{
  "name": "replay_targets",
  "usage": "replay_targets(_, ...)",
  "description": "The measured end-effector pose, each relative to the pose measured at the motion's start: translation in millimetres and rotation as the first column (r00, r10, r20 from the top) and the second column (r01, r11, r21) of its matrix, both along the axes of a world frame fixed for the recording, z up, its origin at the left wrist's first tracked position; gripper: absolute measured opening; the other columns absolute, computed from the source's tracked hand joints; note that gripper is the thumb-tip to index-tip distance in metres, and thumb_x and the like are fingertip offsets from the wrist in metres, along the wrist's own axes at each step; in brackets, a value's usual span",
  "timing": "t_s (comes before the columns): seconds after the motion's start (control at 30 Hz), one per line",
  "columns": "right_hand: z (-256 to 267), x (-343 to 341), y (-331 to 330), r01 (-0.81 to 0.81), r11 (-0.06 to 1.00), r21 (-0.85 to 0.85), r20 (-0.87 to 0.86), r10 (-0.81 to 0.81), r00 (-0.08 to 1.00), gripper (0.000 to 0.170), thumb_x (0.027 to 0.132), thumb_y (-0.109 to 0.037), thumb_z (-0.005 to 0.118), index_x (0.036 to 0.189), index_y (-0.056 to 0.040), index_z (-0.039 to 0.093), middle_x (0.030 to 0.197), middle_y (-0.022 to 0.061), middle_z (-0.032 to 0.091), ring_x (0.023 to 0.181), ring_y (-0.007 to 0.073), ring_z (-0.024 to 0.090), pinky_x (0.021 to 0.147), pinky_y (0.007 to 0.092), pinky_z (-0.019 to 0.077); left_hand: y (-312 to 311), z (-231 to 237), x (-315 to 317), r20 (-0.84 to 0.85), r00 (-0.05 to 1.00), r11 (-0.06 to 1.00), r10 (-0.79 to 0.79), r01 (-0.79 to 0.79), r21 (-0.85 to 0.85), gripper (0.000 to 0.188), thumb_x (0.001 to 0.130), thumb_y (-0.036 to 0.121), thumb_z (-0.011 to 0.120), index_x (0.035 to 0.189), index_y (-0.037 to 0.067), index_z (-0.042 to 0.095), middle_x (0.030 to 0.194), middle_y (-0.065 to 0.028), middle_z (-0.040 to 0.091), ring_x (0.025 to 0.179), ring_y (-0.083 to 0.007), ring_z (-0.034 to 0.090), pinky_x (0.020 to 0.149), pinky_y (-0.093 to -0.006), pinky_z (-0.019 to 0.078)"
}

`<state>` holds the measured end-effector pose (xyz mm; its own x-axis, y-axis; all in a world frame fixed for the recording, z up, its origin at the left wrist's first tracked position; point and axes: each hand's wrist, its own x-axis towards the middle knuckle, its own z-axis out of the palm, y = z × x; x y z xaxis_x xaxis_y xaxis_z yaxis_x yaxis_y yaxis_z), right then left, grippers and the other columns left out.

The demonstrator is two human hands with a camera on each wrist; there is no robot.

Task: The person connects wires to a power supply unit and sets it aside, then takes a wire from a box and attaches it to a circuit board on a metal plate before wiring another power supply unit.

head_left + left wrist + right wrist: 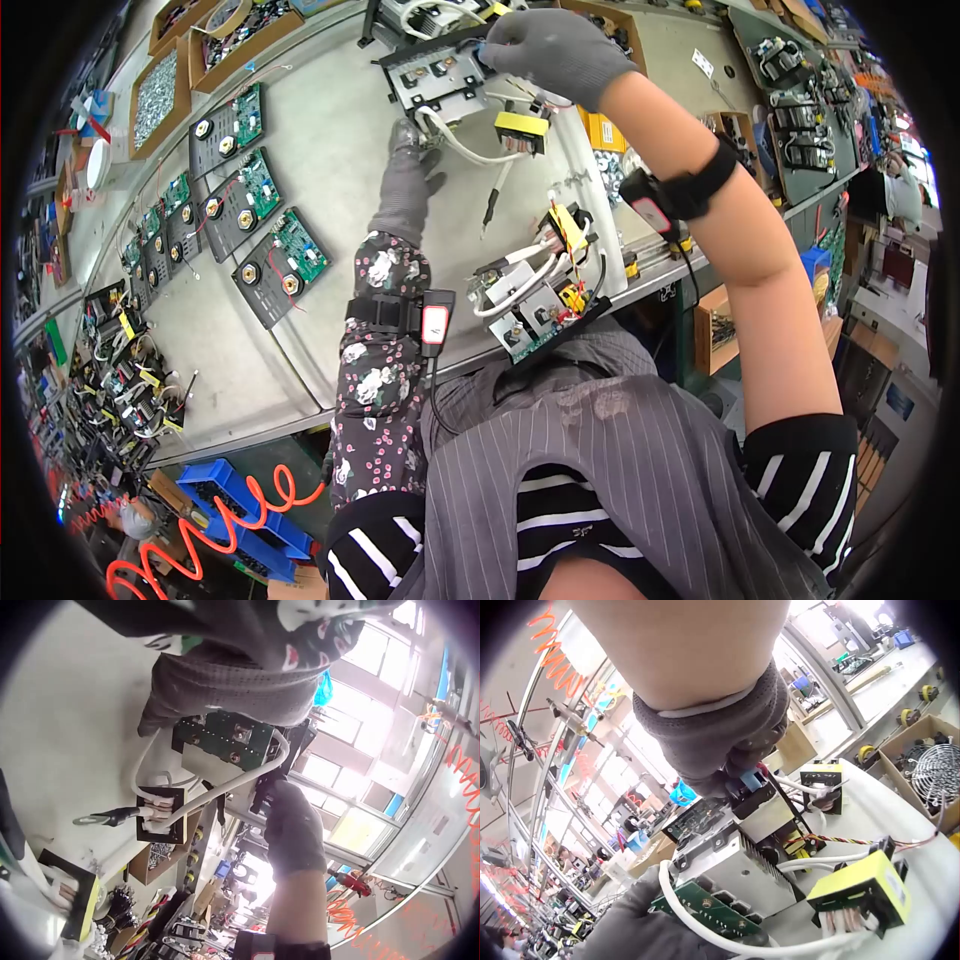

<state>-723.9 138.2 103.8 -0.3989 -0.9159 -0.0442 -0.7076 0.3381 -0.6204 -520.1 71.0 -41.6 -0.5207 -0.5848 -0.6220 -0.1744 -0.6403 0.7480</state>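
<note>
A circuit-board assembly with a silvery metal heat sink (440, 80) lies at the far middle of the bench, held between both grey-gloved hands. My left hand (408, 175) grips its near left edge; in the right wrist view it sits beside the green board (709, 907). My right hand (565, 55) reaches over the far right side, fingers curled at a black part (754, 802) with a light blue piece (751, 780) at the fingertips. Thick white cables (460, 150) loop from the assembly to a yellow-topped transformer (522, 124). Most left fingertips are hidden.
Another wired assembly (545, 290) sits at the bench's near edge. Several black plates with green boards (285, 265) line the left side. Cardboard boxes of small parts (160, 105) stand back left, and a cluster of wired units (125, 365) lies front left.
</note>
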Motion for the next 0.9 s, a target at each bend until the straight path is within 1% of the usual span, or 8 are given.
replay_targets(0.17, -7.3, 3.1, 111.9, -0.022, 0.999, -0.03, 0.073, 0.025, 0.997, 0.019, 0.09, -0.022, 0.057, 0.1, -0.0067, 0.064, 0.086, 0.0105, 0.065, 0.073, 0.0213, 0.061, 0.069, 0.031, 0.0494, 2.9, 29.9, 62.2, 0.162, 0.987, 0.999, 0.0, 0.008, -0.053, 0.08, 0.09, 0.065, 0.042, 0.147, 0.011, 0.027, 0.141, -0.0168, 0.041, 0.124, -0.028, 0.047, 0.097, -0.0446, 0.0411)
replay_targets(0.23, -35.1, -3.6, 174.1, -0.133, 0.964, 0.23, 0.191, 0.09, 0.978, 0.046, 0.088, -0.047, 0.057, 0.108, -0.0066, 0.065, 0.087, 0.0157, 0.068, 0.07, 0.0258, 0.065, 0.069, 0.0342, 0.0529, 17.0, 29.1, 108.1, 0.268, 0.933, 0.971, -0.241, 0.228, 0.078, 0.076, 0.09, 0.068, 0.041, 0.14, 0.011, 0.038, 0.129, -0.0119, 0.051, 0.112, -0.0239, 0.053, 0.091, -0.0407, 0.0447)
replay_targets(0.3, -101.9, 1.6, 231.1, -0.098, 0.731, 0.676, 0.473, -0.328, 0.818, 0.069, 0.087, -0.062, 0.053, 0.111, 0.0018, 0.062, 0.086, 0.0169, 0.068, 0.071, 0.0262, 0.065, 0.067, 0.0348, 0.0532, 38.7, 14.8, 151.3, 0.227, 0.851, 0.85, -0.474, 0.375, 0.37, 0.074, 0.087, 0.071, 0.042, 0.132, 0.013, 0.044, 0.113, -0.0092, 0.059, 0.099, -0.022, 0.059, 0.079, -0.0388, 0.049)
replay_targets(0.4, -112.9, 28.5, 239.8, -0.269, 0.455, 0.849, 0.528, -0.753, 0.392, 0.102, 0.078, -0.085, 0.031, 0.108, 0.0082, 0.061, 0.089, 0.0211, 0.067, 0.075, 0.0296, 0.066, 0.067, 0.0371, 0.0537, 83.7, 32.8, 154.1, 0.125, 0.762, 0.608, -0.636, 0.394, 0.689, 0.096, 0.079, 0.083, 0.037, 0.134, 0.004, 0.042, 0.114, -0.0169, 0.06, 0.102, -0.0322, 0.06, 0.085, -0.0481, 0.049)
replay_targets(0.6, -147.7, 51.9, 218.7, -0.411, 0.573, 0.709, 0.643, -0.765, 0.044, 0.103, 0.075, -0.087, 0.027, 0.11, 0.0029, 0.063, 0.098, 0.0197, 0.066, 0.085, 0.0309, 0.065, 0.069, 0.0411, 0.0521, 124.4, 25.0, 139.3, -0.268, 0.863, 0.417, -0.428, 0.451, 0.789, 0.098, 0.075, 0.089, 0.023, 0.148, 0.024, 0.027, 0.141, -0.0165, 0.044, 0.123, -0.0339, 0.047, 0.096, -0.0621, 0.0379)
replay_targets(0.7, -161.5, 38.3, 220.6, -0.276, 0.688, 0.671, 0.645, -0.726, -0.24, 0.062, 0.084, -0.064, 0.049, 0.104, -0.0079, 0.065, 0.096, 0.0134, 0.068, 0.072, 0.0239, 0.066, 0.057, 0.0287, 0.049, 125.8, 22.6, 134.9, -0.266, 0.894, 0.392, -0.36, 0.404, 0.826, 0.1, 0.072, 0.09, 0.02, 0.148, 0.026, 0.027, 0.145, -0.0113, 0.041, 0.124, -0.0324, 0.048, 0.09, -0.0592, 0.0447)
replay_targets(0.77, -156.2, 32.0, 213.4, 0.032, 0.806, 0.591, 0.804, -0.592, 0.059, 0.041, 0.086, -0.049, 0.053, 0.1, -0.0112, 0.063, 0.09, 0.0067, 0.069, 0.065, 0.0174, 0.064, 0.052, 0.0267, 0.0448, 127.4, 24.7, 134.5, -0.264, 0.911, 0.464, -0.317, 0.391, 0.795, 0.098, 0.078, 0.086, 0.021, 0.148, 0.018, 0.028, 0.142, -0.0145, 0.043, 0.115, -0.0386, 0.054, 0.086, -0.0556, 0.0475)
replay_targets(0.9, -115.3, 22.9, 177.5, -0.041, 0.69, 0.723, 0.686, -0.723, -0.078, 0.047, 0.084, -0.056, 0.053, 0.103, -0.0129, 0.059, 0.092, 0.0054, 0.067, 0.074, 0.0134, 0.063, 0.057, 0.0291, 0.0459, 126.4, 32.5, 128.4, -0.3, 0.931, 0.474, -0.206, 0.363, 0.802, 0.088, 0.084, 0.08, 0.019, 0.147, 0.018, 0.03, 0.141, -0.0133, 0.045, 0.113, -0.038, 0.055, 0.082, -0.0521, 0.0506)
